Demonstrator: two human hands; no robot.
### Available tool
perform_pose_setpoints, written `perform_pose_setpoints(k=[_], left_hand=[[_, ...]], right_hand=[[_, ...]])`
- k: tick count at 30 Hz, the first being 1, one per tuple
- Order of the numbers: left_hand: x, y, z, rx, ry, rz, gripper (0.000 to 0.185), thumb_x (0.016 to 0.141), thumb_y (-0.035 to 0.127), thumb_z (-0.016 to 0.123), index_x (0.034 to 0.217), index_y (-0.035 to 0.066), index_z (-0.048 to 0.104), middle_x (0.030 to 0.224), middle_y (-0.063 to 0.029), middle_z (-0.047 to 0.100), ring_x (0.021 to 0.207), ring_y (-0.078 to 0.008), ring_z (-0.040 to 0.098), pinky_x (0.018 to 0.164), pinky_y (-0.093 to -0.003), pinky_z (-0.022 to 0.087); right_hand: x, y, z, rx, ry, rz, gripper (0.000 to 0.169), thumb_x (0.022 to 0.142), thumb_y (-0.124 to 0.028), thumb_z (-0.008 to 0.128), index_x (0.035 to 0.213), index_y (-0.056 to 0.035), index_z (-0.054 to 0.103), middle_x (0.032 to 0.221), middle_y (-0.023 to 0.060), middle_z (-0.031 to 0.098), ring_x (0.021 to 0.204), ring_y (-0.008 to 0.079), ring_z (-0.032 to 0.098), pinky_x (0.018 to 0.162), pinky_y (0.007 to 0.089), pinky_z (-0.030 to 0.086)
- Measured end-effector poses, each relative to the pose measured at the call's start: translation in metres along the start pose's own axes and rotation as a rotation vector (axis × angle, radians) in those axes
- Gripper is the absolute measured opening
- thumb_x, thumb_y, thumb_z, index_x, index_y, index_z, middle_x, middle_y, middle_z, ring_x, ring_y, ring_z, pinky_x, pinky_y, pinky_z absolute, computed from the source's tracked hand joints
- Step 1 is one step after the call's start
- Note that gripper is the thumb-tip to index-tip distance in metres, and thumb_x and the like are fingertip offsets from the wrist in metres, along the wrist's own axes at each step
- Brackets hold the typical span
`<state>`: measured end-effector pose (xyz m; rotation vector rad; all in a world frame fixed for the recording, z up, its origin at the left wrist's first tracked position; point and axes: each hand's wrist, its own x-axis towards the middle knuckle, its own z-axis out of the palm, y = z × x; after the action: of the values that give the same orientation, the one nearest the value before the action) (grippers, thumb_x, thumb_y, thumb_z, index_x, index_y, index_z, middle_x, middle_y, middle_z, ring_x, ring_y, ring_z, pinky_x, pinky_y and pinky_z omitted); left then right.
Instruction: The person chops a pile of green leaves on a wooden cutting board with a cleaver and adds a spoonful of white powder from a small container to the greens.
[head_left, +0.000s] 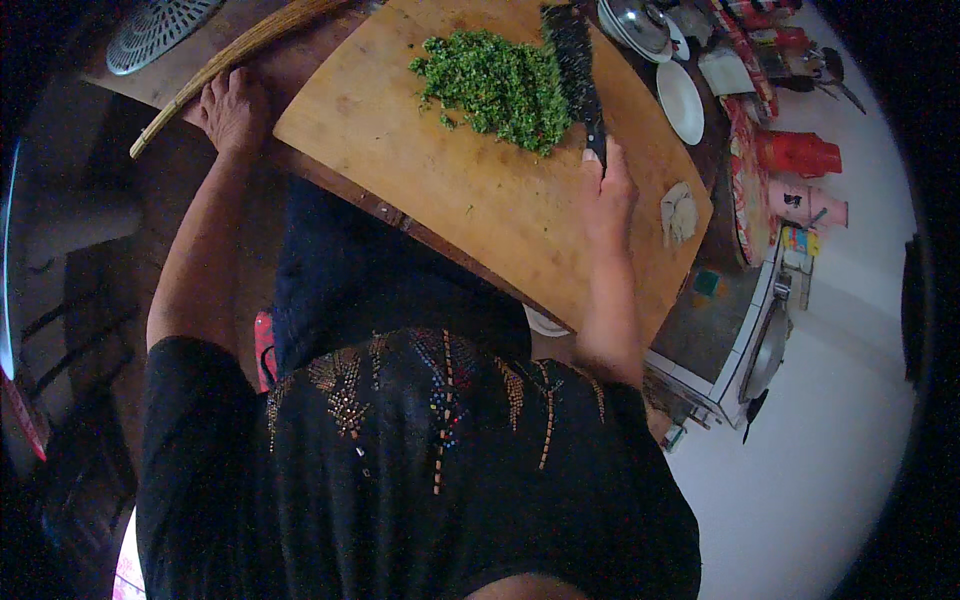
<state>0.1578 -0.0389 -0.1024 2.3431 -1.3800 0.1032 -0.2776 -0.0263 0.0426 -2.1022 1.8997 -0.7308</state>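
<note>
My right hand (613, 187) grips the black handle of a broad kitchen knife (571, 56). Its wide dark blade is flecked with green bits and stands along the right side of a heap of finely chopped greens (495, 90). The heap lies on a large wooden cutting board (450, 199), with a few scraps scattered around it. Left of the board, my left hand (234, 112) rests palm down at the table edge. Its fingertips lie against a long bundle of straw-coloured stalks (240, 52); whether they press on it is unclear.
A crumpled pale cloth (679, 214) lies on the board's right corner. Beyond are a white oval dish (681, 103), stacked bowls with a metal lid (637, 30), a red container (799, 154) and a pink cup (808, 201). A perforated plastic basket (157, 34) sits upper left.
</note>
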Motion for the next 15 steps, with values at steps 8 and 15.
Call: perform_pose_setpoints(k=[8, 15], left_hand=[[-0.005, -0.008, 0.008, 0.103, 0.112, 0.047, 0.037, 0.086, 0.037, 0.043, 0.117, 0.018, 0.051, 0.128, -0.0084, 0.045, 0.123, -0.0309, 0.034, 0.100, -0.0471, 0.024], [-0.005, -0.004, 0.009, 0.078, 0.100, 0.029, 0.038, 0.086, 0.035, 0.044, 0.119, 0.018, 0.050, 0.130, -0.0090, 0.043, 0.126, -0.0340, 0.031, 0.101, -0.0492, 0.022]], right_hand=[[0.005, -0.028, 0.000, 0.043, -0.065, 0.023, 0.031, 0.087, -0.023, 0.050, 0.111, -0.0034, 0.051, 0.081, 0.0210, 0.058, 0.078, 0.0325, 0.059, 0.071, 0.0390, 0.045], [0.004, -0.006, 0.018, 0.001, -0.085, -0.033, 0.030, 0.087, -0.020, 0.049, 0.112, -0.0032, 0.050, 0.088, 0.0226, 0.060, 0.085, 0.0372, 0.058, 0.072, 0.0411, 0.045]])
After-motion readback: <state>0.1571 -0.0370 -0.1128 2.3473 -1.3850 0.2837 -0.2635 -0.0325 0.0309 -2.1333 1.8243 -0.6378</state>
